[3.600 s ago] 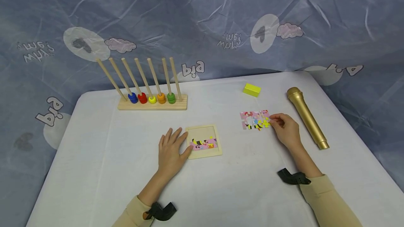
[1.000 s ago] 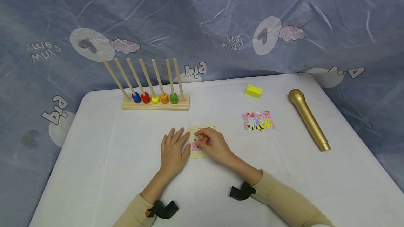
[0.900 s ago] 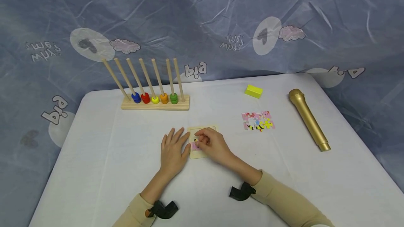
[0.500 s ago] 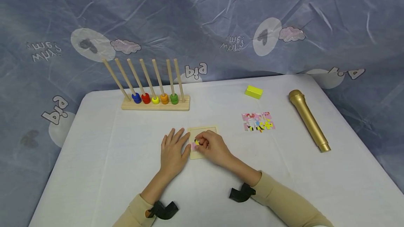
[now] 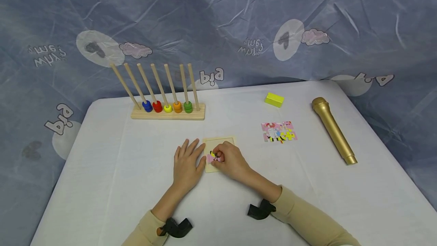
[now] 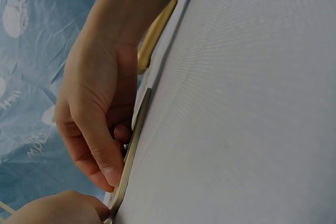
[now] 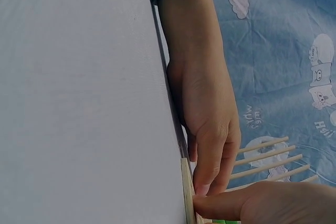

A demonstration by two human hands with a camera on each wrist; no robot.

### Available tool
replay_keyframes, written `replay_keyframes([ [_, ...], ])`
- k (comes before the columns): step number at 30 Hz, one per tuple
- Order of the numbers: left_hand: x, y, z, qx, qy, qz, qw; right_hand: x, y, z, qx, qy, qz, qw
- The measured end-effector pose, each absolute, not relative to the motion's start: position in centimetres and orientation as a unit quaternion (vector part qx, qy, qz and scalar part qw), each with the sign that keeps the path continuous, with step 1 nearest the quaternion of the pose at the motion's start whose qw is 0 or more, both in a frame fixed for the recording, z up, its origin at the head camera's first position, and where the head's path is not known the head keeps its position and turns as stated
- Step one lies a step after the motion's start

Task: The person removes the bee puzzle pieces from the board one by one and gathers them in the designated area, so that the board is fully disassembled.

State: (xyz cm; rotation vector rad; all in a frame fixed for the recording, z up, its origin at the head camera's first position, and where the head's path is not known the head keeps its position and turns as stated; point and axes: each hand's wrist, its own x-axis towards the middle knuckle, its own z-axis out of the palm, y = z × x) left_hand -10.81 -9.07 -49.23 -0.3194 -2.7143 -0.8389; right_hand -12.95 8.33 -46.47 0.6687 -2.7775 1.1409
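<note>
In the head view, my left hand (image 5: pixel 187 166) lies with spread fingers, forefinger and thumb against the left edge of a small wooden puzzle tray (image 5: pixel 209 168). My right hand (image 5: pixel 233 160) reaches over the tray's right part from the right, fingers bent. Its thumb and forefinger pinch a puzzle piece (image 5: pixel 213 157) with a yellow-and-black bee on pink, in the tray's near left part. The tray's near right part is hidden under this hand. In the left wrist view, the right thumb and fingers (image 6: pixel 111 174) come down at the tray's edge.
Pink and yellow puzzle pieces (image 5: pixel 279 131) lie joined to the right of the tray. Beyond them sits a yellow block (image 5: pixel 274 100). A gold toy microphone (image 5: pixel 334 130) lies far right. A wooden peg rack with coloured beads (image 5: pixel 167 114) stands at the back left.
My right hand has moved left from the joined pieces to the tray. Over the last second its fingertips have shifted slightly toward me. The left hand has stayed at the tray's edge.
</note>
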Motion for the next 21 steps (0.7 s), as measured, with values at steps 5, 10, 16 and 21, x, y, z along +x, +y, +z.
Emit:
replay_keyframes([
  [5,-10.81,-9.08,-49.21,-0.111,-0.940,-0.290,0.143,-12.92,8.27,-46.43,0.222,-0.905,0.363,0.030],
  [10,-10.79,-9.06,-49.16,-0.110,-0.941,-0.287,0.140,-12.90,8.16,-46.30,0.220,-0.905,0.363,0.023],
  [16,-10.82,-9.11,-49.22,-0.111,-0.941,-0.288,0.142,-12.80,8.07,-46.15,0.213,-0.907,0.362,0.017],
  [21,-10.73,-9.03,-49.15,-0.111,-0.939,-0.293,0.139,-12.75,8.05,-46.10,0.209,-0.907,0.365,0.010],
])
